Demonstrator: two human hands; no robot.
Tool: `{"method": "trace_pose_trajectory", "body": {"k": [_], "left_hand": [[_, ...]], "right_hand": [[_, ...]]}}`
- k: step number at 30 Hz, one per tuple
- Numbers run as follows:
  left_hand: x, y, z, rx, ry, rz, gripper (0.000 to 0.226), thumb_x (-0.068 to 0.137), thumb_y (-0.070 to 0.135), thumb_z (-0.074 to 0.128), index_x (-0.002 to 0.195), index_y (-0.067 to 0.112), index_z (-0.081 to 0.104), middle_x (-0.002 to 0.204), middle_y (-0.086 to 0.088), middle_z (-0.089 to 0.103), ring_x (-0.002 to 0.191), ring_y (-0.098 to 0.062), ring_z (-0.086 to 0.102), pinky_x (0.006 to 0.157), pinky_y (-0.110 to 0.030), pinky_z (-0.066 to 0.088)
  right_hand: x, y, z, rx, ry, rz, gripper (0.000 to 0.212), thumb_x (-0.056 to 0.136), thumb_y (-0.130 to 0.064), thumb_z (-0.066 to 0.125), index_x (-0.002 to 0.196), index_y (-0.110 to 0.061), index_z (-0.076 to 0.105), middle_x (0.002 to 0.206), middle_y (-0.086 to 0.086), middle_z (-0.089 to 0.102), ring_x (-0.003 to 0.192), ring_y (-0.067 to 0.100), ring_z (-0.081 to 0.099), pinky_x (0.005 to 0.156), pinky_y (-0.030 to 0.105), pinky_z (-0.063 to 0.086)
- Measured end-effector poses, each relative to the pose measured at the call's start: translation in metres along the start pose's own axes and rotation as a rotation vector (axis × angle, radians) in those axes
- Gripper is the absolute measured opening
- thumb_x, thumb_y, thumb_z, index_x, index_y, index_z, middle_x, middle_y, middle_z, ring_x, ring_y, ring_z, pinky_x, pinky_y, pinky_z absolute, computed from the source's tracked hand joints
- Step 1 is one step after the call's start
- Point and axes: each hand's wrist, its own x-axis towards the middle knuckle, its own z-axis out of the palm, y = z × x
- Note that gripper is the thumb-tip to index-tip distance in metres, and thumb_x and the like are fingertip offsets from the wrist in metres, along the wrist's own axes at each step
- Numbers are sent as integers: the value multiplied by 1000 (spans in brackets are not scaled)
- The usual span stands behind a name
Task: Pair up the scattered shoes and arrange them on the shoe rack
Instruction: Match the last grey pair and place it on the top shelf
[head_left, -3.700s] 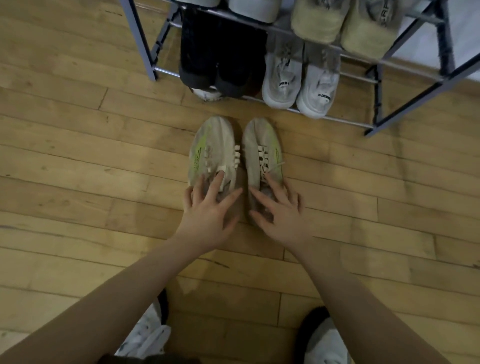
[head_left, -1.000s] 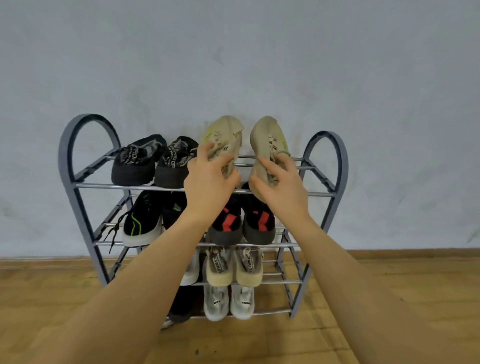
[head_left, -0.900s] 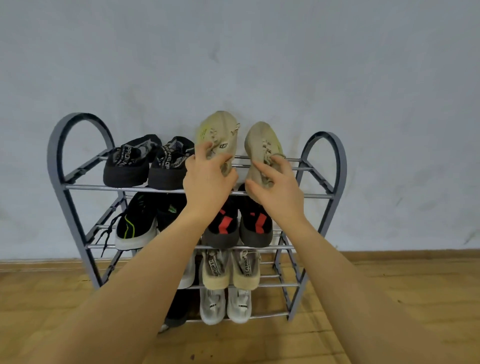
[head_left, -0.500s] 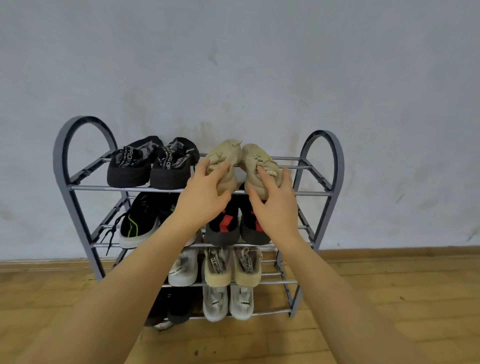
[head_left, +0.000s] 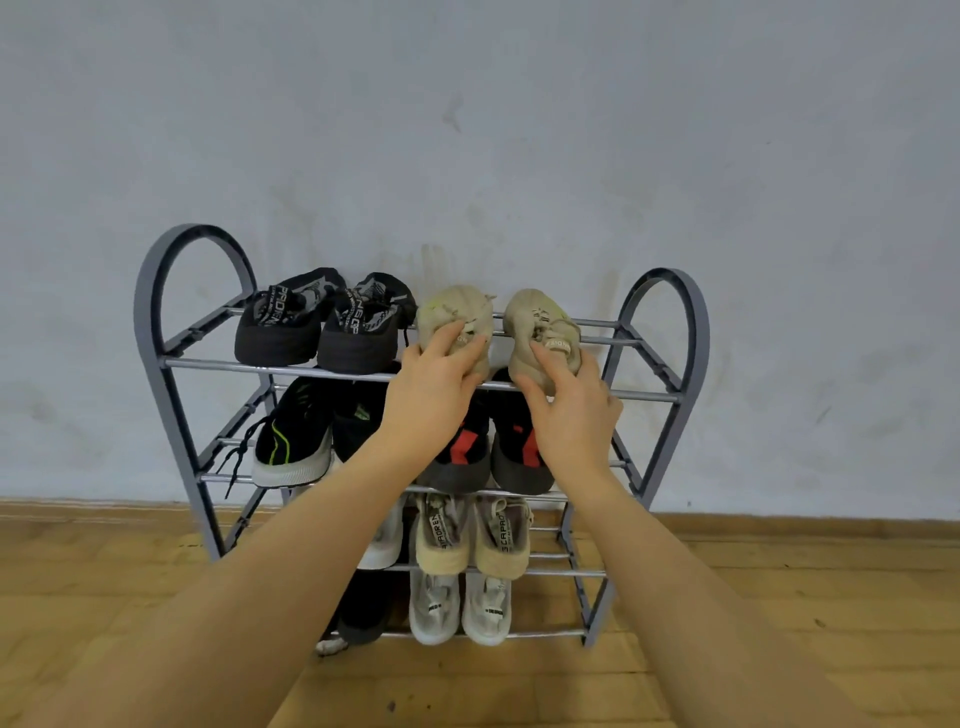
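Two beige shoes with yellow-green accents sit side by side on the top shelf of the grey metal shoe rack (head_left: 156, 322), toes toward the wall. My left hand (head_left: 431, 395) grips the heel of the left beige shoe (head_left: 452, 312). My right hand (head_left: 571, 410) grips the heel of the right beige shoe (head_left: 535, 317). A pair of black shoes (head_left: 322, 322) stands to their left on the same shelf.
Lower shelves hold black shoes with green stripes (head_left: 291, 441), dark shoes with red marks (head_left: 519, 447), beige shoes (head_left: 472, 535) and white shoes (head_left: 457, 608). A pale wall (head_left: 467, 130) stands right behind the rack. Wooden floor (head_left: 753, 597) spreads on both sides.
Both hands lifted the beige pair from the floor up to the top shelf and lowered it onto the bars. The shoes have tipped from upright to lying flat.
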Motion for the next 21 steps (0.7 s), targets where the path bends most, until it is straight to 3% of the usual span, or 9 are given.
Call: {"method": "trace_pose_trajectory", "body": {"k": [4, 7, 12, 18, 21], "left_hand": [[2, -11, 7, -107, 13, 31, 44, 90, 19, 58, 133, 22, 51, 143, -6, 41, 122, -36, 42, 97, -49, 41], [0, -14, 12, -191, 51, 49, 43, 87, 14, 62, 129, 18, 55, 139, -9, 46, 123, -35, 44, 96, -52, 43], [-1, -16, 16, -61, 47, 120, 42, 86, 19, 64, 127, 16, 57, 138, -16, 46, 113, -44, 50, 86, -53, 48], [-4, -10, 17, -8, 2, 11, 48, 92, 20, 55, 139, 24, 43, 149, -11, 31, 130, -43, 30, 91, -55, 42], [-6, -8, 15, 31, -5, 14, 47, 93, 24, 53, 139, 27, 41, 151, -9, 29, 128, -44, 32, 87, -56, 45]], "right_hand": [[6, 6, 5, 21, -34, -44, 38, 90, -47, 53, 127, -43, 51, 137, 10, 45, 115, 26, 48, 99, 40, 21], [6, 3, 8, 80, -45, 1, 38, 89, -44, 55, 127, -44, 52, 145, 10, 37, 123, 26, 43, 104, 43, 17], [1, 8, 7, -9, -50, -92, 39, 94, -40, 42, 133, -46, 42, 146, 11, 33, 119, 24, 45, 102, 45, 21], [-1, 5, 9, -141, -56, -105, 38, 98, -39, 36, 136, -42, 38, 150, 16, 27, 120, 25, 44, 98, 44, 24], [-1, 5, 8, -179, -73, -106, 39, 98, -41, 35, 137, -40, 37, 148, 16, 28, 111, 27, 50, 94, 43, 26]]}}
